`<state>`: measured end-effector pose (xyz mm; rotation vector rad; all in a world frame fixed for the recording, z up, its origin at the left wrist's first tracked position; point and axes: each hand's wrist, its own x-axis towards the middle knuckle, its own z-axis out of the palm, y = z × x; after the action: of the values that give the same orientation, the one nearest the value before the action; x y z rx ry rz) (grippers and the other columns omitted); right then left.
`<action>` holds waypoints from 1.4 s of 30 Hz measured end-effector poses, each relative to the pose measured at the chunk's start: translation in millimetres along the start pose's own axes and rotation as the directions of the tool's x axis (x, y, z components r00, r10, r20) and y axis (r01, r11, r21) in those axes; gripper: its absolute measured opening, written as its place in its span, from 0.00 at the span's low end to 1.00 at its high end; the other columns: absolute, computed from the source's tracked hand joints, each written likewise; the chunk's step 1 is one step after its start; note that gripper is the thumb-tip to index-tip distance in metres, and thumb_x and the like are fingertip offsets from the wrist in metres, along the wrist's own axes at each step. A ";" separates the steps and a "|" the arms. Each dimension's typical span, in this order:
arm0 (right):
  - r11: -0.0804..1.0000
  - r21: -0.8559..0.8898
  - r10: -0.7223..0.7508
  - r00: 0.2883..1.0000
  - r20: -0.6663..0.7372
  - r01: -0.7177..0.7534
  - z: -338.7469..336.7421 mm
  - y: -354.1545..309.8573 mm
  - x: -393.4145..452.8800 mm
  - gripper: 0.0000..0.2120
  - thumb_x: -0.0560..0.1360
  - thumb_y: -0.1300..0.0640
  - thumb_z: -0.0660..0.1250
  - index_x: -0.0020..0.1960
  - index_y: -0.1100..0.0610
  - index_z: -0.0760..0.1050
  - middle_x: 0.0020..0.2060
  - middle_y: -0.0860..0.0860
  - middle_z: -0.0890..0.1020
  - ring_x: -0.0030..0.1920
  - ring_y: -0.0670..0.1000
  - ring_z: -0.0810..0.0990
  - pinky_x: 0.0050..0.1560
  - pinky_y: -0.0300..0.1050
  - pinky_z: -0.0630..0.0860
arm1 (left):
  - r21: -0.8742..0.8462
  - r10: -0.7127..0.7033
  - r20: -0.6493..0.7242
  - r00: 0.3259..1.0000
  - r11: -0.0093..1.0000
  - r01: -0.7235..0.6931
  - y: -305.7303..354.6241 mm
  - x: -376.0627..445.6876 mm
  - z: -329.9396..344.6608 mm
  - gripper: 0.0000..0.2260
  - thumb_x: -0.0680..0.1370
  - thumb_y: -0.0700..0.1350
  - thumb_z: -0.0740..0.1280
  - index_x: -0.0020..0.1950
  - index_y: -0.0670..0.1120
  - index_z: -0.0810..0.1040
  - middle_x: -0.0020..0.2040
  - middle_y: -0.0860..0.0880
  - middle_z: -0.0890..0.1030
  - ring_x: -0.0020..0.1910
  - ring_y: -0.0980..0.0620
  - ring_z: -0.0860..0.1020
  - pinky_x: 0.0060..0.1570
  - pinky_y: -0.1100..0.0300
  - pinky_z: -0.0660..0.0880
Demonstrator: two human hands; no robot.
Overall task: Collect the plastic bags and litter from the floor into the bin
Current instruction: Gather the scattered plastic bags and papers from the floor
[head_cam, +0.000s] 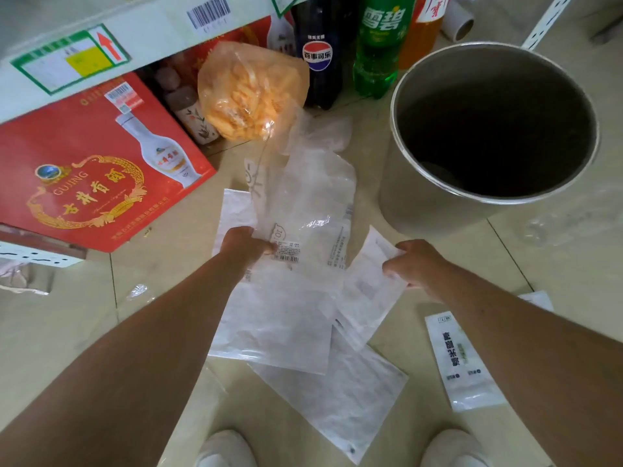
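Note:
My left hand (244, 246) grips a bunch of clear and white plastic bags (310, 210) that rise above it and hang below it over the floor. My right hand (416, 266) pinches the edge of a white printed bag (367, 291) beside that bunch. More white bags (337, 396) lie on the tiles between my feet. A white packet with dark print (462, 362) lies on the floor at the right, under my right forearm. The round grey bin (421, 210) stands upright at the upper right, its dark inside nearly empty.
A red liquor box (91, 170) sits under a white shelf (135, 32) at the left. An orange snack bag (249, 92), a cola bottle (318, 52) and a green soda bottle (381, 45) stand behind. Small clear scraps (138, 291) lie on the left tiles; clear film (569, 220) lies right of the bin.

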<state>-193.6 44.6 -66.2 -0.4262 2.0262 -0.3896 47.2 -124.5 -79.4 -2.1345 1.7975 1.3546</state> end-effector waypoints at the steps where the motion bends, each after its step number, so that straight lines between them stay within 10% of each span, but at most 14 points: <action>1: 0.997 0.072 0.002 1.000 0.010 -0.003 -3.7 -8.5 -9.3 0.13 0.68 0.67 0.70 0.52 0.60 0.80 0.49 0.57 0.83 0.50 0.59 0.83 0.36 0.42 0.79 | -0.024 0.024 0.004 1.000 0.999 -0.024 4.6 -8.1 -4.1 0.15 0.65 0.41 0.79 0.49 0.43 0.82 0.49 0.43 0.84 0.42 0.46 0.80 0.39 0.59 0.75; 9: 0.956 0.275 -0.114 0.993 0.030 0.101 -36.7 -58.4 -94.1 0.20 0.72 0.71 0.69 0.63 0.63 0.72 0.58 0.60 0.79 0.52 0.63 0.83 0.45 0.57 0.84 | 0.120 0.254 -0.053 0.966 0.962 -0.246 63.4 -102.2 -63.6 0.06 0.68 0.37 0.72 0.41 0.44 0.78 0.41 0.46 0.79 0.43 0.44 0.78 0.39 0.56 0.75; 18: 0.816 0.578 -0.187 0.945 0.269 -0.003 -13.8 -90.4 -187.8 0.20 0.73 0.77 0.55 0.62 0.65 0.71 0.64 0.64 0.74 0.50 0.65 0.82 0.41 0.58 0.84 | 0.529 0.577 -0.077 0.813 0.715 -0.457 53.2 -230.5 -94.7 0.25 0.71 0.35 0.64 0.68 0.49 0.70 0.54 0.43 0.80 0.49 0.40 0.80 0.45 0.51 0.79; 24: 0.670 0.739 -0.305 0.880 0.365 -0.074 9.9 -99.8 -217.8 0.23 0.75 0.76 0.48 0.68 0.67 0.63 0.60 0.69 0.75 0.50 0.69 0.83 0.46 0.62 0.83 | 0.447 0.552 0.066 0.832 0.729 -0.519 29.9 -259.0 -92.3 0.20 0.75 0.43 0.63 0.68 0.51 0.75 0.64 0.49 0.78 0.62 0.47 0.76 0.51 0.62 0.69; 31: 0.629 0.769 -0.360 0.836 0.413 -0.109 28.2 -115.1 -226.6 0.19 0.76 0.73 0.48 0.62 0.69 0.71 0.50 0.66 0.81 0.43 0.63 0.85 0.41 0.59 0.84 | 0.323 0.526 0.182 0.831 0.766 -0.556 20.9 -252.6 -100.1 0.26 0.70 0.55 0.72 0.64 0.47 0.68 0.57 0.50 0.76 0.49 0.48 0.77 0.44 0.56 0.77; 35: 0.578 0.799 -0.286 0.875 0.390 -0.167 43.2 -124.1 -214.6 0.18 0.76 0.69 0.51 0.64 0.66 0.67 0.56 0.70 0.78 0.44 0.67 0.86 0.42 0.62 0.83 | 0.493 0.582 0.070 0.810 0.685 -0.536 15.8 -236.1 -102.6 0.17 0.73 0.39 0.66 0.60 0.45 0.68 0.38 0.51 0.73 0.33 0.52 0.73 0.28 0.60 0.66; 42: 0.852 0.516 -0.023 0.980 0.199 -0.085 72.9 -108.1 -150.5 0.22 0.78 0.45 0.63 0.61 0.63 0.73 0.50 0.60 0.79 0.48 0.60 0.81 0.44 0.52 0.81 | 0.447 0.488 -0.044 0.872 0.790 -0.420 -14.4 -185.6 -126.8 0.12 0.74 0.36 0.63 0.56 0.46 0.75 0.48 0.43 0.80 0.41 0.41 0.80 0.36 0.54 0.77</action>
<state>-47.1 10.0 64.0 -0.0848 1.6414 -0.8214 142.0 -42.6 107.9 -1.6751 2.5116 0.7351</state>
